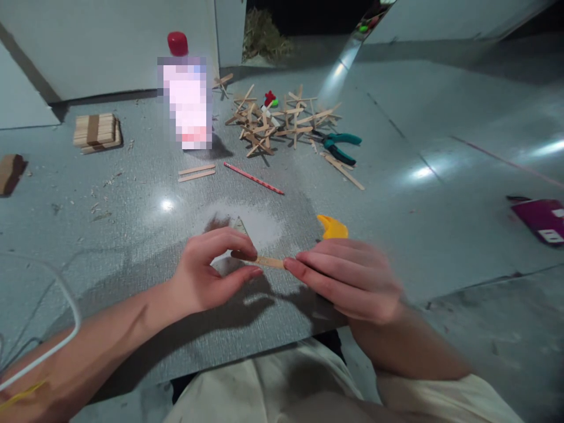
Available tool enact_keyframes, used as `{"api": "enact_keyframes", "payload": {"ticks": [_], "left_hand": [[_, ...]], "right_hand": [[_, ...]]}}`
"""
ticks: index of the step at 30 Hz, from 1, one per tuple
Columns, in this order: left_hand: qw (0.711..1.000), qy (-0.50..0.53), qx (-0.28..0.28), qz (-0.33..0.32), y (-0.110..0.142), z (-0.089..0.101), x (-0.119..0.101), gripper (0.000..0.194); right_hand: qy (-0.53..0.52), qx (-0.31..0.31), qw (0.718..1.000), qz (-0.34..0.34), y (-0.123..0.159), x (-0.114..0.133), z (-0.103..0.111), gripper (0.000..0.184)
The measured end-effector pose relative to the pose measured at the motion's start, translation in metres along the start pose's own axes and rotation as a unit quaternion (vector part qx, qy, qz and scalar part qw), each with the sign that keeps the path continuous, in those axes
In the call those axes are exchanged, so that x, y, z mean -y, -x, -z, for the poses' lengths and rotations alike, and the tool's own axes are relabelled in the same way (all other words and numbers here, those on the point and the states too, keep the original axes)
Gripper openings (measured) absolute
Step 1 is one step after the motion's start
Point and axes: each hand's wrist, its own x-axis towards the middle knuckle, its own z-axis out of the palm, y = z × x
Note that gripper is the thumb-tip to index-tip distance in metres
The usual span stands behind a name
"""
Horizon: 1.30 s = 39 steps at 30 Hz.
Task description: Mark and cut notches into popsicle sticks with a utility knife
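Observation:
A narrow wooden craft stick (pixel 272 262) is held low over the table, running between my two hands. My left hand (pixel 211 267) is curled at the stick's left end, its fingertips against the wood and its thumb a little lower. With the fingertips of my right hand (pixel 352 276), I pinch the stick's right end; this hand is slightly blurred. Behind my left fingers a pale, pointed triangular piece (pixel 240 225) shows, partly hidden. Just beyond my right hand lies a yellow object (pixel 333 227), its lower part covered by the hand. White powdery residue (pixel 264 223) marks the tabletop.
A red-striped pencil (pixel 254 178) and two loose craft sticks (pixel 197 173) lie ahead. Farther back are a heap of joined sticks (pixel 262 126), teal-handled pliers (pixel 341 141), a blurred-out bottle with a red cap (pixel 177 44) and a banded stick bundle (pixel 94 130). A white cable (pixel 66 288) curves at left.

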Motion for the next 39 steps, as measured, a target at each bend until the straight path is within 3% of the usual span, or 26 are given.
{"api": "enact_keyframes", "payload": {"ticks": [6,9,14,18,23,26,30,39], "left_hand": [[0.992,-0.098,0.026,-0.071,-0.004,0.004,-0.002,0.004],[0.977,-0.162,0.070,-0.121,-0.005,0.007,-0.001,0.006],[0.958,-0.186,0.127,-0.179,-0.008,0.014,0.003,0.007],[0.936,-0.211,0.175,-0.222,-0.008,0.016,0.005,0.017],[0.964,-0.147,0.158,-0.154,-0.004,0.010,0.001,0.011],[0.984,-0.100,0.141,-0.054,-0.006,0.008,-0.005,0.009],[0.986,-0.035,0.152,0.065,-0.012,0.012,-0.010,0.011],[0.981,-0.044,0.189,0.012,-0.013,0.018,-0.011,0.015]], "right_hand": [[0.008,0.010,1.000,0.004,-0.004,0.003,0.001,0.008],[0.006,0.017,1.000,-0.007,-0.004,0.005,0.001,0.010],[-0.009,0.045,0.999,0.022,-0.004,0.003,0.002,0.011],[-0.016,0.027,0.999,0.020,-0.004,0.002,0.001,0.009],[-0.025,0.018,0.999,0.035,-0.006,0.003,-0.002,0.012],[-0.023,0.021,0.999,0.030,-0.004,0.002,-0.001,0.012],[-0.023,0.047,0.998,0.018,-0.002,0.000,0.004,0.009],[-0.032,0.055,0.998,-0.003,0.000,-0.001,0.005,0.011]]}}
